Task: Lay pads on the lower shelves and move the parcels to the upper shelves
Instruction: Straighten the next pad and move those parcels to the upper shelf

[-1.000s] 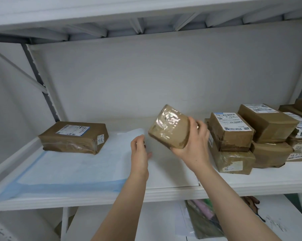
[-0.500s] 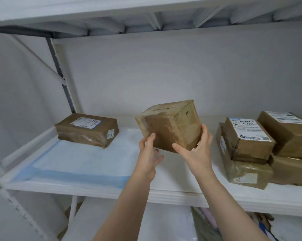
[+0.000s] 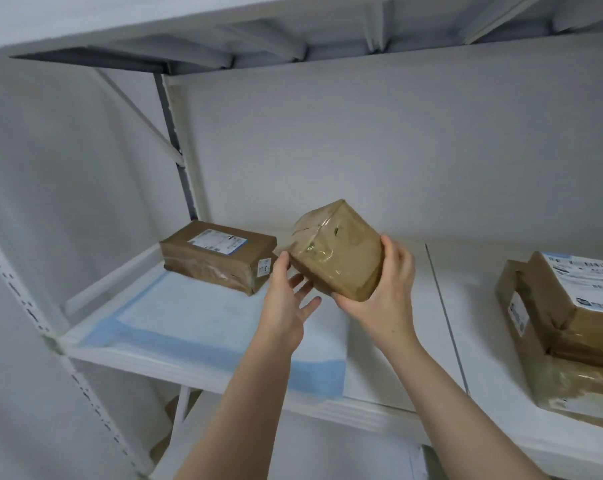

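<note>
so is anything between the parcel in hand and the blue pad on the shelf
Nothing visible does. The right hand grips the held parcel above the blue pad, whose near part is bare. The labelled parcel sits at the pad's back left, to one side. The left hand is open beside the held parcel.

Them: What sort of place is this?
Me: A parcel storeroom, by the look of it. I face white metal shelving [image 3: 175,370] against a plain white wall [image 3: 397,150], its slotted upright [image 3: 40,327] at lower left.
Them: What shows that?
Me: Brown taped boxes with printed shipping labels: a labelled parcel [image 3: 220,261] at centre left, a stack [image 3: 570,327] at the right edge, another taped parcel [image 3: 338,254] in my right hand [image 3: 386,299].
</note>
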